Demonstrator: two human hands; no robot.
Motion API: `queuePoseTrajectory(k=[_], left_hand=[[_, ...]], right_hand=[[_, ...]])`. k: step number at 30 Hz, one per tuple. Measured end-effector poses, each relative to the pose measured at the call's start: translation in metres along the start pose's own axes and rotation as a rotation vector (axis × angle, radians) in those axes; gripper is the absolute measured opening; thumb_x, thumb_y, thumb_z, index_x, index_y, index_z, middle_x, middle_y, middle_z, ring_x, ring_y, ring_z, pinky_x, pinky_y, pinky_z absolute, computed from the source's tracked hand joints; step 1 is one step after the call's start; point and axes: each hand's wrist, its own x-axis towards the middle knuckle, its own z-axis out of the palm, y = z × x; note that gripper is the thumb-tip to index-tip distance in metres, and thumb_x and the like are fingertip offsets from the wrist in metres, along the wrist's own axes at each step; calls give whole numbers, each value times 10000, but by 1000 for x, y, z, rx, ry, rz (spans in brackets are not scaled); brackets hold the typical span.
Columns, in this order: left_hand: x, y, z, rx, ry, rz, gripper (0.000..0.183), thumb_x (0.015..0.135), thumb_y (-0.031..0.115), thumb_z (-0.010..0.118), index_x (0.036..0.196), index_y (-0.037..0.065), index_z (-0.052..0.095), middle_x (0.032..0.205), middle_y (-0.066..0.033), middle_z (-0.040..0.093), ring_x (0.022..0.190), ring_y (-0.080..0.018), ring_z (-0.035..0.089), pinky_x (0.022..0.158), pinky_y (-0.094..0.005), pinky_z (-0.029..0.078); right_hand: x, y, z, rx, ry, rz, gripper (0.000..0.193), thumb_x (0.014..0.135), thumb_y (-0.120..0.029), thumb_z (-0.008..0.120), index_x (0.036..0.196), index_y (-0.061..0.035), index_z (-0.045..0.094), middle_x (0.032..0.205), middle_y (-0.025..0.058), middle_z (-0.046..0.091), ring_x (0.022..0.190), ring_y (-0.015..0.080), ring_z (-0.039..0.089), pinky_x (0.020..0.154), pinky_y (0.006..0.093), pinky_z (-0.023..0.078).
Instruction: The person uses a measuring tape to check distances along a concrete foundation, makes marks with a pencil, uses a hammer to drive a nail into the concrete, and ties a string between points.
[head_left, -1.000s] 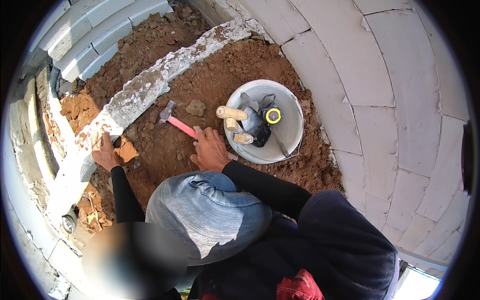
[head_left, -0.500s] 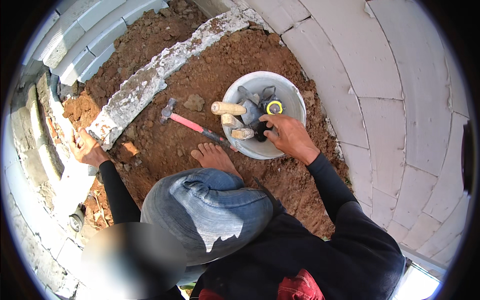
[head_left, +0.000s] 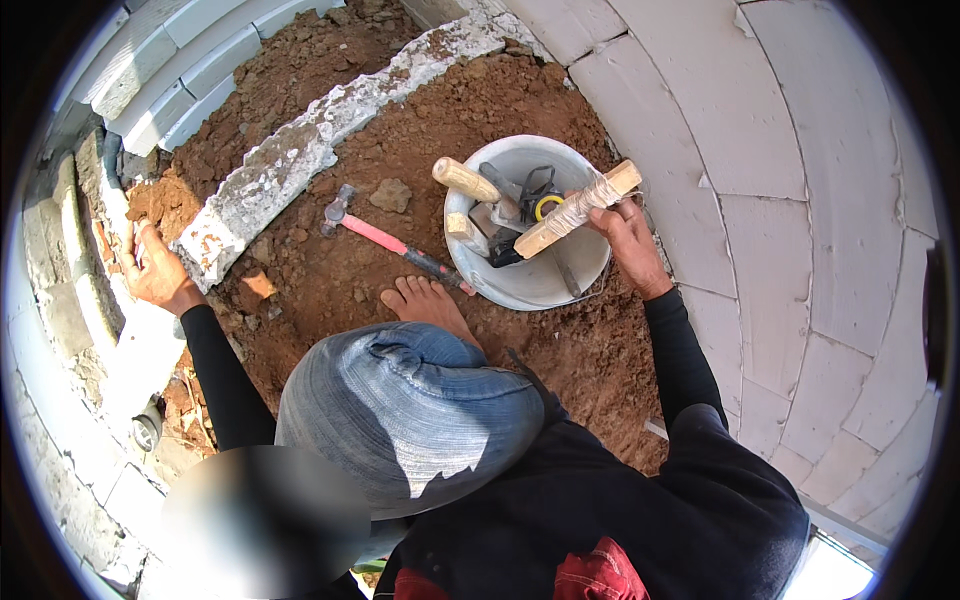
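Observation:
My right hand [head_left: 632, 250] is closed on a short wooden stick wound with pale string [head_left: 578, 212], held tilted over a grey-white bucket [head_left: 462, 262]. Inside the bucket are a tool with a rounded wooden handle [head_left: 465, 180], a second wooden handle [head_left: 459, 226], a ring-shaped yellow and black object [head_left: 547, 206] and other dark items partly hidden by the stick. At the far left, my left hand [head_left: 158, 275] is beside the masonry edge, fingers apart, with nothing visible in it.
A hammer with a red and black handle [head_left: 375, 235] lies on the reddish soil [head_left: 400, 140], its handle end by the bucket. A rough concrete strip [head_left: 290, 150] crosses the ground. Pale block walls stand at right [head_left: 770, 250] and upper left [head_left: 215, 65]. My bare foot [head_left: 432, 308] is near the bucket.
My right hand has lifted the string-wound stick out of the bucket and moved to the right with it. My left hand has shifted slightly left and nearer to me.

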Motion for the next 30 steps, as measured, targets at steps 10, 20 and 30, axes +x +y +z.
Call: queuePoseTrajectory(k=[10, 20, 30], left_hand=[[-10, 32, 19, -110, -89, -131, 315, 943, 116, 716, 1236, 7, 672, 1048, -85, 701, 906, -124, 660, 797, -240, 528], [-23, 66, 39, -229, -343, -108, 341, 962, 164, 709, 1262, 11, 664, 1030, -70, 719, 859, -87, 652, 765, -220, 519], [-44, 125, 60, -249, -907, -252, 412, 983, 273, 684, 1317, 35, 642, 1134, -98, 722, 1013, -152, 682, 900, -291, 534]], right_hand=[[17, -72, -22, 740, -210, -14, 468, 1012, -359, 485, 1339, -25, 509, 903, 103, 638, 740, 194, 622, 712, 375, 566], [13, -64, 15, 2, -201, 304, 441, 1028, -292, 593, 1388, -52, 510, 1124, 47, 681, 906, 99, 691, 812, 307, 595], [36, -87, 81, 517, -357, 135, 439, 1065, -202, 538, 1439, 2, 432, 1207, 117, 668, 1064, 207, 707, 881, 361, 623]])
